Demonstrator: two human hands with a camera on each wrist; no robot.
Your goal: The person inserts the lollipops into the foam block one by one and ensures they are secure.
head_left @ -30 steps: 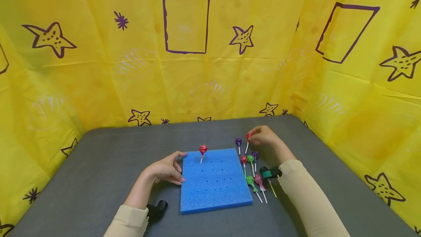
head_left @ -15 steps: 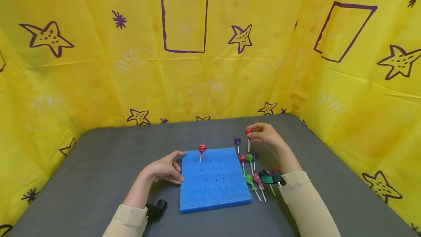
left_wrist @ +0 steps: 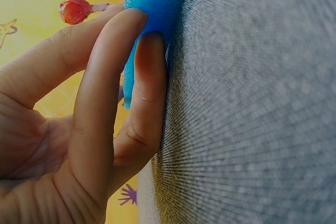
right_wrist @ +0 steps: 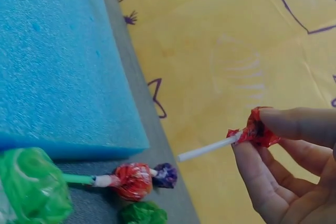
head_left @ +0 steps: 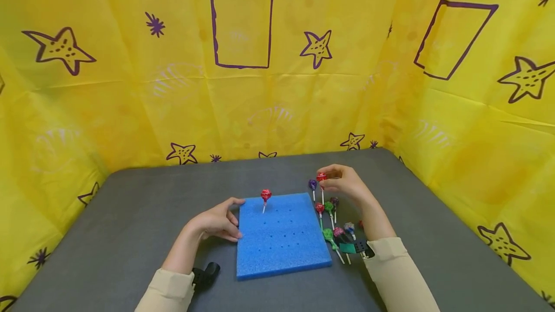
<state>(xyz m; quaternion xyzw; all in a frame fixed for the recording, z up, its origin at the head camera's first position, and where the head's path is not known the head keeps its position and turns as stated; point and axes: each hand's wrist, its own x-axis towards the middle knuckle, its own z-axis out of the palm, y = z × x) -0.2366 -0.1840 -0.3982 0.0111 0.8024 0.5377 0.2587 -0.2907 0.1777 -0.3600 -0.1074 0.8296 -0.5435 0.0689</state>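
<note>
My left hand (head_left: 218, 219) rests its fingertips against the left edge of a blue foam block (head_left: 284, 259), which is dotted with small holes. A red-wrapped lollipop (head_left: 266, 194) stands in the block near its far left corner. Beyond the block's far right corner, my right hand (head_left: 348, 186) holds another red lollipop (right_wrist: 260, 129). In the right wrist view the thumb and fingers pinch its wrapped head, and the white stick points away from the hand. A purple lollipop (head_left: 312, 184) lies just left of that hand.
Along the block's right side lie several lollipops, among them a red one (head_left: 320, 207), a green one (head_left: 328, 234) and a pink one (head_left: 338, 232). My right wrist strap (head_left: 353, 248) partly covers some. Yellow patterned cloth (head_left: 243, 110) surrounds the grey table (head_left: 151, 215).
My right hand lifted the red lollipop, its stick swinging upright, then moved left toward the block. A blue-grey lollipop now shows near the right wrist. The left hand and block stay put.
</note>
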